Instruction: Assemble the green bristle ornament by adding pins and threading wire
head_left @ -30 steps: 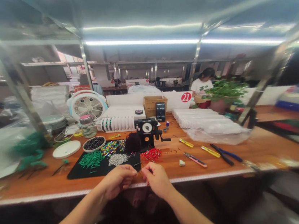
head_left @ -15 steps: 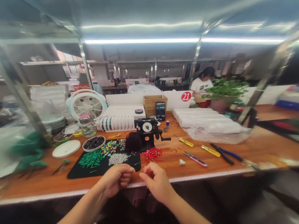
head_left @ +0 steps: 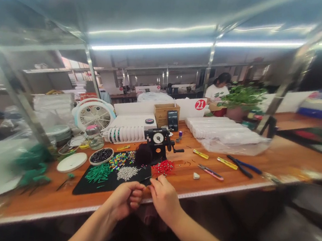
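Observation:
Close together at the table's front edge, my left hand and my right hand are both closed, fingertips pinched. What lies between the fingers is too small to make out. Just beyond them is a black mat bearing green tube-like pieces, silver beads and multicoloured beads. Red beads lie in a heap past my right hand. A dark round pad stands in front of a black hand-cranked machine with a dial.
A bowl of black beads and a white lid are on the left, near a fan. To the right lie tweezers, blue-handled pliers, yellow-handled tools and plastic-wrapped rolls. A person sits farther back.
My right hand has moved slightly left and down, closing the gap to my left hand. My left hand has dropped a little. The things on the table have stayed put.

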The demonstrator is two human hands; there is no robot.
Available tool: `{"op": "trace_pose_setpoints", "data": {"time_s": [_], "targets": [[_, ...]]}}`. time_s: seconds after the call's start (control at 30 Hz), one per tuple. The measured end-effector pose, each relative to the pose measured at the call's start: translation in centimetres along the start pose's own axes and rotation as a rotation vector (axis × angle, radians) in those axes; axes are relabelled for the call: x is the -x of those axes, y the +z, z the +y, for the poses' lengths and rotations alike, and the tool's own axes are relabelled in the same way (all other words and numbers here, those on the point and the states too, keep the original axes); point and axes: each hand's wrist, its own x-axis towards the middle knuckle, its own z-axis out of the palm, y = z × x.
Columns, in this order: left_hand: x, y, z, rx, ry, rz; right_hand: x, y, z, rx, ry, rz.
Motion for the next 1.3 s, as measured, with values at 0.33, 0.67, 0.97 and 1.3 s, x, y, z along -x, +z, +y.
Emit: {"op": "trace_pose_setpoints", "data": {"time_s": [0.33,0.67,0.97,1.3], "targets": [[0.8,0.8,0.0,0.168,0.100,0.078,0.3,0.0,-0.4,0.078,-0.083,0.084],[0.8,2.1,-0.7,0.109,0.095,0.087,-0.6,0.3,-0.6,0.112,-0.069,0.056],[1.1,0.2,-0.9,-0.268,0.388,0.100,-0.5,-2.4,-0.4,-0.230,-0.120,-0.032],[1.0,-0.2,0.7,-1.202,0.881,0.114,-5.7,-3.2,0.1,-0.389,-0.206,-0.381]]}}
